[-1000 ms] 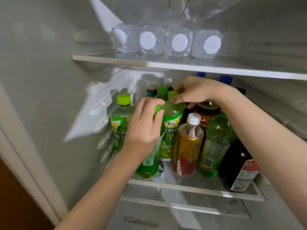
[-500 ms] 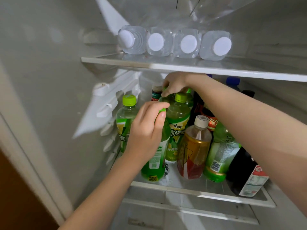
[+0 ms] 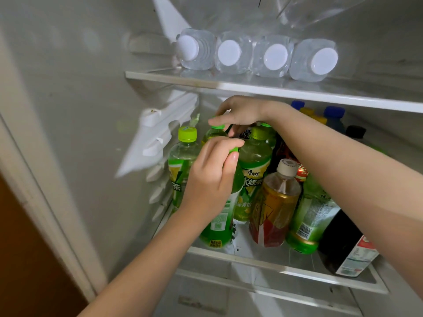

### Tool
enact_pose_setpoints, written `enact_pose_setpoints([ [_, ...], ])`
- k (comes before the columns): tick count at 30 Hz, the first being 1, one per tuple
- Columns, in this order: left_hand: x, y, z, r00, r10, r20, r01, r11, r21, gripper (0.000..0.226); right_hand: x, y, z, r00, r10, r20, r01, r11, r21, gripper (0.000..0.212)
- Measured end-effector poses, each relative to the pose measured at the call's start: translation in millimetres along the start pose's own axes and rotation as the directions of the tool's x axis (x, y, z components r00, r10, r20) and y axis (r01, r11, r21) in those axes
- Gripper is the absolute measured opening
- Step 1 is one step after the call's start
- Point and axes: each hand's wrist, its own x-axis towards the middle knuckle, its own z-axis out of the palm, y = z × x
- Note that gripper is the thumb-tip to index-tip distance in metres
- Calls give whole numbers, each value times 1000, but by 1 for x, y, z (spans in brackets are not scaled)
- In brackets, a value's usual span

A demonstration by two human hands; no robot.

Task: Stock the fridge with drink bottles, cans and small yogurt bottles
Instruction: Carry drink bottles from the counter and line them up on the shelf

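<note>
My left hand (image 3: 209, 179) is closed around the neck of a green tea bottle (image 3: 218, 227) that stands at the front left of the middle fridge shelf (image 3: 283, 268). Deeper in, under the upper shelf, my right hand (image 3: 240, 113) has its fingers on the cap of a green-capped bottle (image 3: 215, 133) in the back row. Other green tea bottles (image 3: 253, 175) stand around them, one (image 3: 183, 165) against the left wall. Whether the right hand grips the back bottle or only touches it is unclear.
An amber tea bottle (image 3: 274, 202) with a white cap, a tilted green bottle (image 3: 311, 216) and a dark bottle (image 3: 345, 250) crowd the shelf's front right. Blue-capped bottles (image 3: 333, 116) stand at the back. Several water bottles (image 3: 270, 57) lie on the upper shelf (image 3: 343, 97). The fridge wall (image 3: 91, 110) is on the left.
My right hand has reached further back and left, from the front green caps to a bottle in the rear row. My left hand has kept its hold on the front green bottle.
</note>
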Motion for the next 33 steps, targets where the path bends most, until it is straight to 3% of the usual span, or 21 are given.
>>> enact_pose_setpoints([
  [3, 0, 1, 1, 1000, -20, -1, 20, 1000, -10, 28, -7, 12, -8, 999, -23, -26, 23, 1000, 7, 32],
  [8, 0, 3, 2, 1000, -19, -13, 19, 1000, -19, 31, -13, 42, -20, 961, -9, -276, -50, 977, -207, 27],
  [12, -2, 3, 3, 1000, -26, -14, 26, 999, -35, 31, -14, 57, -30, 968, 130, -213, -190, 937, -293, 27],
  [16, -2, 3, 3, 1000, -22, -15, 21, 999, -42, 31, -12, 62, -32, 972, 194, -135, -228, 920, -320, 37],
  [24, -1, 2, 2, 1000, -7, -8, 6, 1000, -22, 30, -5, 62, -26, 994, 79, -70, -91, 979, -181, 32],
  [30, 0, 1, 3, 1000, 0, -17, 0, 1000, -7, 30, 7, 52, -20, 991, -100, -89, 72, 958, -278, 28],
  [33, 0, 2, 4, 1000, 15, -15, -15, 1000, -5, 31, 12, 51, -17, 986, -141, -87, 118, 965, -234, 28],
])
